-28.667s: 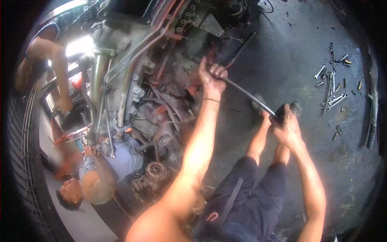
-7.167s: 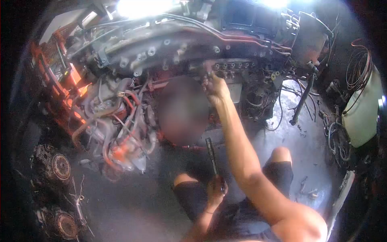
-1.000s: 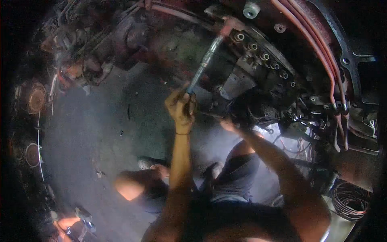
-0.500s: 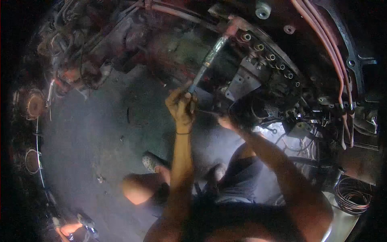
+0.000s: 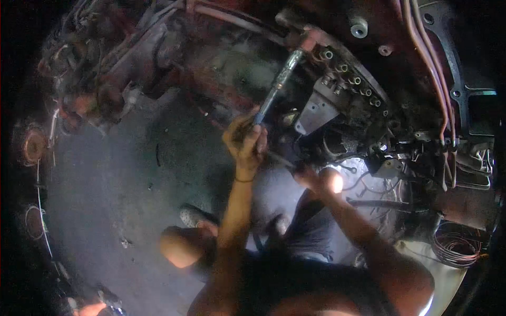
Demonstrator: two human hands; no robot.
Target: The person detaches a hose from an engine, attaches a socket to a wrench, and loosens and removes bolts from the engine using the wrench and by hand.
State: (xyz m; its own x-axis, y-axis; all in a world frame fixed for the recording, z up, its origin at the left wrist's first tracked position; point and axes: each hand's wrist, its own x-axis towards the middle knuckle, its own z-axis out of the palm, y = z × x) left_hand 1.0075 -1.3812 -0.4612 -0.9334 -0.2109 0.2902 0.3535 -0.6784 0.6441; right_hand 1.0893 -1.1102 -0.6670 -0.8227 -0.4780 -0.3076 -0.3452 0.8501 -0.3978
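A long, shiny metal shaft runs diagonally from a reddish fitting on the machinery down to my left hand. My left hand is wrapped around its lower end, with a dark band at the wrist. From beside that hand a thin metal bar slants down to the right. My right hand is closed around the bar's far end; its fingers are partly blurred and dark. Whether the bar joins the shaft is hidden by my left hand.
To the right of the shaft are a metal bracket and a row of round fittings. Pipes run down the right side. A wire coil lies lower right. Another person's limb shows at bottom left.
My right hand has moved down and slightly right with the bar, which slants more steeply. My left hand stays on the shaft and appears slightly further right; the view has shifted a little.
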